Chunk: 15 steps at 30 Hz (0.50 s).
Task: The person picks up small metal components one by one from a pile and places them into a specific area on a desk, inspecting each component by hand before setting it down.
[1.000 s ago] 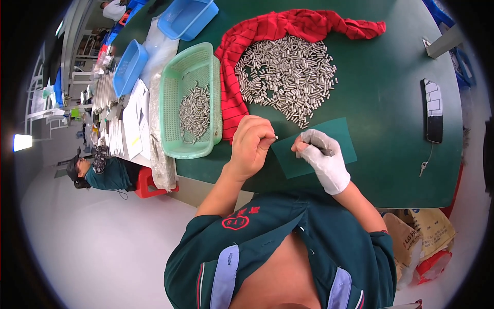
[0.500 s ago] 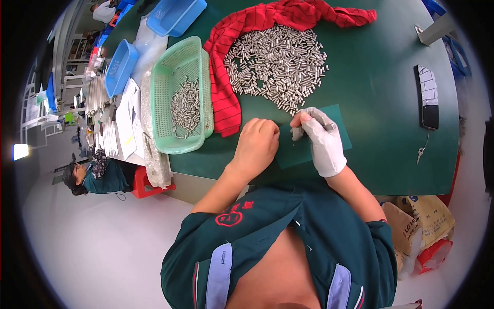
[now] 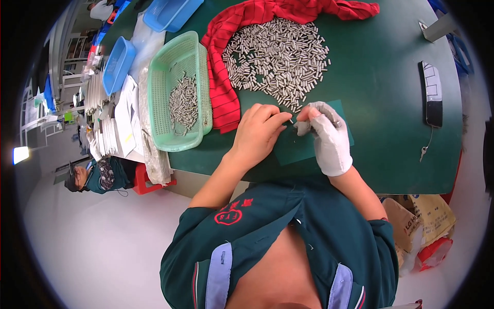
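At the left, a green basket [image 3: 177, 92] holds some metal pins. The bare left hand [image 3: 257, 135] pinches one small pin with narrow fingers, just above a dark green mat [image 3: 303, 149]. The gloved right hand [image 3: 327, 136] is curled around a grey piece; what it is, I cannot tell. I think the pin needs a steady, straight approach. The big pin pile [image 3: 278, 62] lies on a red cloth [image 3: 224, 98]. At the lower right stand brown paper bags [image 3: 422, 226] with a red package [image 3: 432, 252]

Green worktable [image 3: 391, 77] above a pale grey floor [image 3: 92, 242], red stool [image 3: 146, 180] alongside
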### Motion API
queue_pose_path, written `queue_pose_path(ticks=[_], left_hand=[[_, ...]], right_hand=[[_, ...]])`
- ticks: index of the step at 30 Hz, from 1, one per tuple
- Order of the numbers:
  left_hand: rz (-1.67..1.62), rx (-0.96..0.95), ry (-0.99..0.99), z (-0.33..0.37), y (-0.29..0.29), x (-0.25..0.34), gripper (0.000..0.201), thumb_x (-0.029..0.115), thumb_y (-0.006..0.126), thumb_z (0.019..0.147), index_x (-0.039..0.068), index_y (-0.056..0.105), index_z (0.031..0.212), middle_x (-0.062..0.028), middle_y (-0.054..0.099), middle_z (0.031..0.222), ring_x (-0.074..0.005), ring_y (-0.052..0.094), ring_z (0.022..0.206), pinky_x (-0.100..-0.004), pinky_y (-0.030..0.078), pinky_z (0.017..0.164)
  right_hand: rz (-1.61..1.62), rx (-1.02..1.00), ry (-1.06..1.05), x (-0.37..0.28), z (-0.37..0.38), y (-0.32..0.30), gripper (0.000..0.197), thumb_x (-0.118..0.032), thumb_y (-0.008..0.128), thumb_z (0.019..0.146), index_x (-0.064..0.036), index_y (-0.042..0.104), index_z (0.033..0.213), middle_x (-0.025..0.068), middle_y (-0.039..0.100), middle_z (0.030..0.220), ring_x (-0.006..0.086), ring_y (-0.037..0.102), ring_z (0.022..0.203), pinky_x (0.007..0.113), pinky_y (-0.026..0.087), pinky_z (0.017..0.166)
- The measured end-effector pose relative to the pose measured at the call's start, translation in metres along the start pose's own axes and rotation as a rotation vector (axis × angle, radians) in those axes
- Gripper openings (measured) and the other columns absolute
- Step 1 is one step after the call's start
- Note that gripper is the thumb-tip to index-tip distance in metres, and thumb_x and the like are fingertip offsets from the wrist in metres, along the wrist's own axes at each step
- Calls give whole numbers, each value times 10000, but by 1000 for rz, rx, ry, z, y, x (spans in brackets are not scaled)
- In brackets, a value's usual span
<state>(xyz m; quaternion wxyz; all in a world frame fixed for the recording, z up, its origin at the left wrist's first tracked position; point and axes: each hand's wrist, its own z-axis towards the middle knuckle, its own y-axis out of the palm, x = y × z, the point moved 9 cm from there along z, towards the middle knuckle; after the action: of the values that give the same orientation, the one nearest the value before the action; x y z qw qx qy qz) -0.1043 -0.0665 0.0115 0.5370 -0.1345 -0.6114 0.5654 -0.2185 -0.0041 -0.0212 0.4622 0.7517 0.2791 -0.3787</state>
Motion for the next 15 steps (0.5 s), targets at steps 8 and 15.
queue_pose_path(ticks=[8, 15], left_hand=[[34, 21, 58, 3, 6, 2, 219, 7, 728, 714, 65, 629, 901, -58, 574, 903, -269, 553, 865, -380, 462, 745], [4, -4, 46, 4, 9, 7, 201, 16, 717, 724, 61, 609, 887, -72, 570, 894, -283, 548, 861, -382, 456, 741]], right_hand=[[89, 67, -8, -1, 4, -11, 266, -237, 545, 961, 5, 610, 874, 32, 564, 745, 107, 509, 690, 251, 406, 679], [167, 59, 15, 3, 3, -8, 276, -244, 533, 969, 5, 604, 872, 36, 559, 737, 111, 508, 685, 258, 409, 667]])
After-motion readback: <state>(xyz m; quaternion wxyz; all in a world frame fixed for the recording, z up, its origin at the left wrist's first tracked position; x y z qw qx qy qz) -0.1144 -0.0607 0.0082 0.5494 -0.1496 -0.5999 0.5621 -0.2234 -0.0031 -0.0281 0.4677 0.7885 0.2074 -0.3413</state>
